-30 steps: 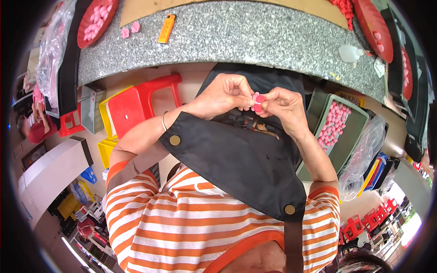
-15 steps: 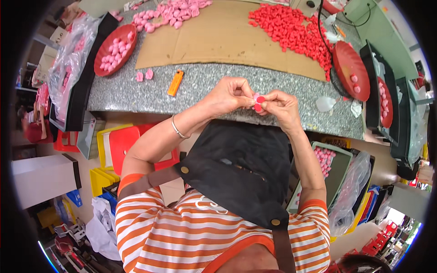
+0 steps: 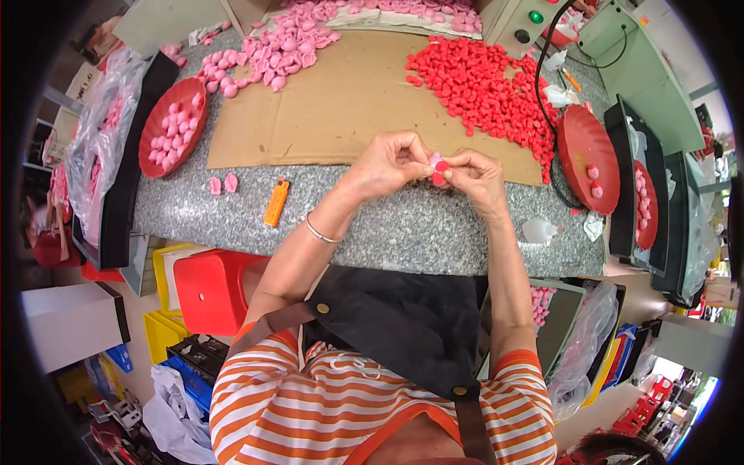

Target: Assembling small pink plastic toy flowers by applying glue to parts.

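Observation:
Above the table, just short of the cardboard, both my hands meet around one small pink plastic piece with round red parts point(image 3: 439, 167). My left hand point(image 3: 391, 164) is closed in a pinch on its left side, thumb against fingertips. My right hand point(image 3: 477, 180) pinches the right side, its thumb close to the red parts. The fingertips hide much of the piece. A heap of small red pieces point(image 3: 484, 97) lies beyond my right hand on the cardboard point(image 3: 341, 101). Pink rounded pieces point(image 3: 291, 48) are heaped at the far left.
On the left, a red dish point(image 3: 146, 143) holds pink balls. An orange lighter-like object point(image 3: 277, 203) and two pink bits point(image 3: 223, 184) lie nearby. Rightward stand another red dish point(image 3: 575, 155), a small squeeze bottle point(image 3: 540, 230) and a black cable point(image 3: 540, 85).
The view has shifted, showing more of the table's far side. My hands now appear farther in over the table, nearer the cardboard, still pinching the same piece.

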Available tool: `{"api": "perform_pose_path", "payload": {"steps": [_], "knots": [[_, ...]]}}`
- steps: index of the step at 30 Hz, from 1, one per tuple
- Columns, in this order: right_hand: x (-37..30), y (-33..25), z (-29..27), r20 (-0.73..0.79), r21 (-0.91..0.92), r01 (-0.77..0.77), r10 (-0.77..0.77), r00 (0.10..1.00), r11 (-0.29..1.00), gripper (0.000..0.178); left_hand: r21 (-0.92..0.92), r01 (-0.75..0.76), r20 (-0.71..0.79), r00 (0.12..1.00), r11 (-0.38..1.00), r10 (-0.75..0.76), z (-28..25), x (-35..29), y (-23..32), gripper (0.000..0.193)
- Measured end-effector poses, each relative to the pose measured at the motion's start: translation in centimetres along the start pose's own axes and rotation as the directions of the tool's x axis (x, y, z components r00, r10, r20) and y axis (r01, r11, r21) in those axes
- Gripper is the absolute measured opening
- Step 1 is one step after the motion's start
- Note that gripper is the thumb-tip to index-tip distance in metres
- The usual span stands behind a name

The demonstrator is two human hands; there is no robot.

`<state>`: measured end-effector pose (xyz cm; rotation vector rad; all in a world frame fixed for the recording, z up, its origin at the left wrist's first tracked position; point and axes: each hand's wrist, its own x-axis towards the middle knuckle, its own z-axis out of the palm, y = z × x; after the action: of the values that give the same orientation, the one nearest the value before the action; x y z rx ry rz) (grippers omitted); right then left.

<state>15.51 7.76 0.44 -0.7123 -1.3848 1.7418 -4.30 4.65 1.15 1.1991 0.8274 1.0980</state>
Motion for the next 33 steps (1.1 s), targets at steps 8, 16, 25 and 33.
{"api": "perform_pose_path", "payload": {"steps": [8,16,25,33], "knots": [[0.5,0.8,-0.5,0.003,-0.009,-0.003,0.003,1.0,1.0,0.014,-0.041,-0.018,-0.051,0.999,0.999,0.016,0.3,0.5,-1.4,0.012],[0.6,1.1,-0.8,0.007,-0.005,-0.047,0.047,0.999,0.999,0.013,-0.074,0.016,-0.043,0.999,0.997,-0.019,0.2,0.5,-1.6,0.011],[0.3,1.5,-0.9,-0.013,-0.049,-0.066,0.065,0.998,0.997,0.01,-0.065,0.013,-0.071,0.997,0.998,-0.018,0.5,0.4,-1.6,0.012],[0.3,1.3,-0.9,-0.022,-0.047,-0.078,0.077,0.997,0.996,0.009,-0.046,0.008,-0.077,0.997,0.999,-0.012,0.4,0.4,-1.9,0.013]]}}
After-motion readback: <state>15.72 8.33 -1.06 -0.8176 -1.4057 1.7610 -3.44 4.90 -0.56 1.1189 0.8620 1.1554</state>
